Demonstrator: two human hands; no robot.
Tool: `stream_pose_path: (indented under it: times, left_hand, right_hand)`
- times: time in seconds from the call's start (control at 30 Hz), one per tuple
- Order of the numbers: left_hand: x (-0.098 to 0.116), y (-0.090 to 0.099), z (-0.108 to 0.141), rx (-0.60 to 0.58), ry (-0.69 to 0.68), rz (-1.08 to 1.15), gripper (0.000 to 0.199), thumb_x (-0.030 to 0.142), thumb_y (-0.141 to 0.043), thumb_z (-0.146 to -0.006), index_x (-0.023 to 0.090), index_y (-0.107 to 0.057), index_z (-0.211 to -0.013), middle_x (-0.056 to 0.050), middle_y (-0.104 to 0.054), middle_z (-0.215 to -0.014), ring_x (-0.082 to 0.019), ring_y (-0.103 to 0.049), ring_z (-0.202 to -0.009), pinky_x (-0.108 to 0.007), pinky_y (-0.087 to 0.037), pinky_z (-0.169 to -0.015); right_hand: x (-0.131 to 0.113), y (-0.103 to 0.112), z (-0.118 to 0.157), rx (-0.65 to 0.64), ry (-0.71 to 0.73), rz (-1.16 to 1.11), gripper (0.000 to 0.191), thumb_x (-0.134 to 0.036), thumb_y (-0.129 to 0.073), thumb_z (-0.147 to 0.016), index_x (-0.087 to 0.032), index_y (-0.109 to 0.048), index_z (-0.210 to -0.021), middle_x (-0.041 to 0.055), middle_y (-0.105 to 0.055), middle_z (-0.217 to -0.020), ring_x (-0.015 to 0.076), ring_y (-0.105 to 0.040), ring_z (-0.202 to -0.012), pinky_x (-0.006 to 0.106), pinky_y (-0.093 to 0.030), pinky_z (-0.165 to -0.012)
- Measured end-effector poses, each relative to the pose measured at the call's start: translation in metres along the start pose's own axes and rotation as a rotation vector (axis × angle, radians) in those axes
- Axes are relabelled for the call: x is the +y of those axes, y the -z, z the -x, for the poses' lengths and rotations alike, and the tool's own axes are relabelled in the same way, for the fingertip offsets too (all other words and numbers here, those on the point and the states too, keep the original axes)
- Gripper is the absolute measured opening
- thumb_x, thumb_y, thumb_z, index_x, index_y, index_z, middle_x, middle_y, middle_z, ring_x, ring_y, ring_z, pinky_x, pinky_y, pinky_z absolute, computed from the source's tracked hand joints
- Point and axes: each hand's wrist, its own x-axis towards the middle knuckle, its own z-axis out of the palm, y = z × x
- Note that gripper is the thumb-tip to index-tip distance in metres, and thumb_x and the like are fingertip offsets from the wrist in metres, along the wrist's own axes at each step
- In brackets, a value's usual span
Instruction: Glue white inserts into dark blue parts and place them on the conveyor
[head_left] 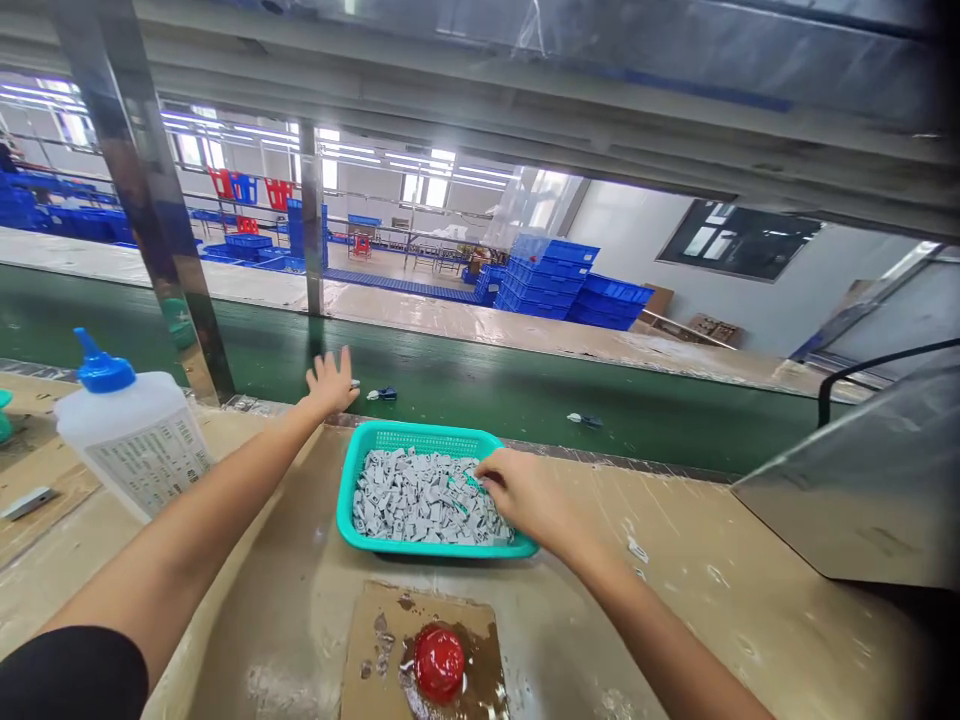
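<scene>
My left hand (331,382) reaches over the near edge of the green conveyor belt (480,385), its fingers spread. Beside it on the belt lies a small dark part with a pale tip (382,394). A teal plastic basket (437,548) on the bench holds many small grey parts (420,495). At the basket's right side, my right hand (514,485) has its fingers bent together over the grey parts; what is between the fingertips is too small to make out. Another small dark part (585,420) rests farther right on the belt.
A white bottle with a blue nozzle (142,435) stands at the left. In front of the basket, a red round object (439,663) sits on wet cardboard (367,610). A metal post (150,200) rises at the left, and a panel (862,480) borders the right.
</scene>
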Motion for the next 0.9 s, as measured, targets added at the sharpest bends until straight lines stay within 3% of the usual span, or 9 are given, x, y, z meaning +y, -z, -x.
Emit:
stream_pose_path:
  times: [0.07, 0.13, 0.23, 0.33, 0.47, 0.6, 0.7, 0.77, 0.9]
  left_hand:
    - [0.004, -0.007, 0.002, -0.052, -0.154, 0.019, 0.059, 0.020, -0.048, -0.074, 0.016, -0.031, -0.130, -0.015, -0.023, -0.140, -0.031, -0.016, -0.128, -0.043, -0.020, -0.099]
    - [0.006, -0.015, 0.003, -0.129, -0.255, 0.068, 0.046, 0.018, -0.050, -0.071, 0.023, -0.050, -0.116, -0.007, -0.038, -0.132, -0.024, -0.031, -0.122, -0.032, -0.025, -0.098]
    - [0.001, -0.025, 0.002, -0.144, -0.255, 0.156, 0.019, 0.015, -0.055, -0.063, 0.018, -0.064, -0.080, -0.008, -0.054, -0.106, -0.024, -0.045, -0.107, -0.029, -0.031, -0.094]
    - [-0.004, -0.025, 0.006, -0.047, -0.189, 0.282, 0.007, 0.010, -0.053, -0.062, 0.016, -0.056, -0.065, -0.008, -0.053, -0.086, -0.024, -0.047, -0.100, -0.032, -0.033, -0.091]
    - [0.006, -0.009, 0.023, 0.061, -0.067, 0.617, 0.017, 0.012, -0.050, -0.070, 0.018, -0.045, -0.085, -0.003, -0.051, -0.080, -0.016, -0.055, -0.078, -0.030, -0.043, -0.075]
    - [0.031, 0.008, 0.044, -0.016, 0.089, 1.323, 0.013, 0.013, -0.047, -0.077, 0.017, -0.041, -0.087, -0.003, -0.055, -0.079, -0.008, -0.057, -0.070, -0.019, -0.048, -0.068]
    - [0.047, 0.015, 0.056, -0.089, 0.217, 1.626, 0.002, 0.011, -0.047, -0.077, 0.014, -0.046, -0.078, -0.007, -0.057, -0.078, -0.007, -0.057, -0.070, -0.014, -0.049, -0.066]
    - [0.054, 0.018, 0.061, -0.123, 0.295, 1.755, 0.004, 0.008, -0.048, -0.075, 0.012, -0.047, -0.075, -0.008, -0.057, -0.075, -0.009, -0.057, -0.070, -0.014, -0.050, -0.063]
    - [0.061, 0.020, 0.068, -0.166, 0.348, 1.764, 0.012, 0.003, -0.040, -0.074, 0.008, -0.049, -0.080, -0.011, -0.057, -0.076, -0.014, -0.058, -0.078, -0.018, -0.052, -0.062]
  right_hand:
    - [0.003, 0.011, 0.020, 0.049, -0.016, -0.113, 0.016, -0.010, -0.047, -0.075, -0.014, -0.063, -0.076, 0.0077, -0.064, -0.084, 0.0176, -0.059, -0.074, 0.029, -0.048, -0.065]
    - [0.007, 0.016, 0.046, 0.123, -0.069, -0.380, 0.016, -0.024, -0.051, -0.077, -0.014, -0.063, -0.083, 0.0059, -0.063, -0.078, 0.0150, -0.059, -0.063, 0.029, -0.049, -0.058]
    - [0.011, 0.011, 0.086, 0.228, -0.209, -0.931, 0.019, -0.030, -0.065, -0.068, -0.015, -0.065, -0.079, 0.0025, -0.060, -0.060, 0.0133, -0.055, -0.051, 0.028, -0.047, -0.049]
    - [0.015, -0.006, 0.119, 0.236, -0.340, -1.127, 0.017, -0.027, -0.072, -0.062, -0.015, -0.067, -0.073, 0.0036, -0.063, -0.060, 0.0140, -0.057, -0.054, 0.027, -0.048, -0.050]
    - [0.017, -0.025, 0.142, 0.137, -0.484, -1.090, 0.023, -0.028, -0.074, -0.060, -0.013, -0.064, -0.073, 0.0038, -0.064, -0.059, 0.0142, -0.060, -0.053, 0.027, -0.050, -0.053]
    - [0.008, -0.031, 0.144, 0.003, -0.498, -0.987, 0.028, -0.034, -0.071, -0.062, -0.012, -0.060, -0.076, 0.0023, -0.061, -0.057, 0.0133, -0.058, -0.051, 0.027, -0.050, -0.054]
    - [0.002, -0.031, 0.140, -0.012, -0.439, -0.768, 0.027, -0.037, -0.065, -0.066, -0.013, -0.061, -0.078, 0.0021, -0.060, -0.059, 0.0125, -0.055, -0.052, 0.027, -0.048, -0.052]
    - [0.000, -0.030, 0.138, 0.010, -0.346, -0.518, 0.022, -0.034, -0.060, -0.070, -0.014, -0.063, -0.078, 0.0033, -0.061, -0.064, 0.0137, -0.055, -0.057, 0.027, -0.047, -0.053]
    - [-0.001, -0.025, 0.137, -0.020, -0.163, -0.120, 0.015, -0.028, -0.052, -0.076, -0.017, -0.063, -0.076, 0.0038, -0.059, -0.067, 0.0141, -0.053, -0.058, 0.026, -0.043, -0.050]
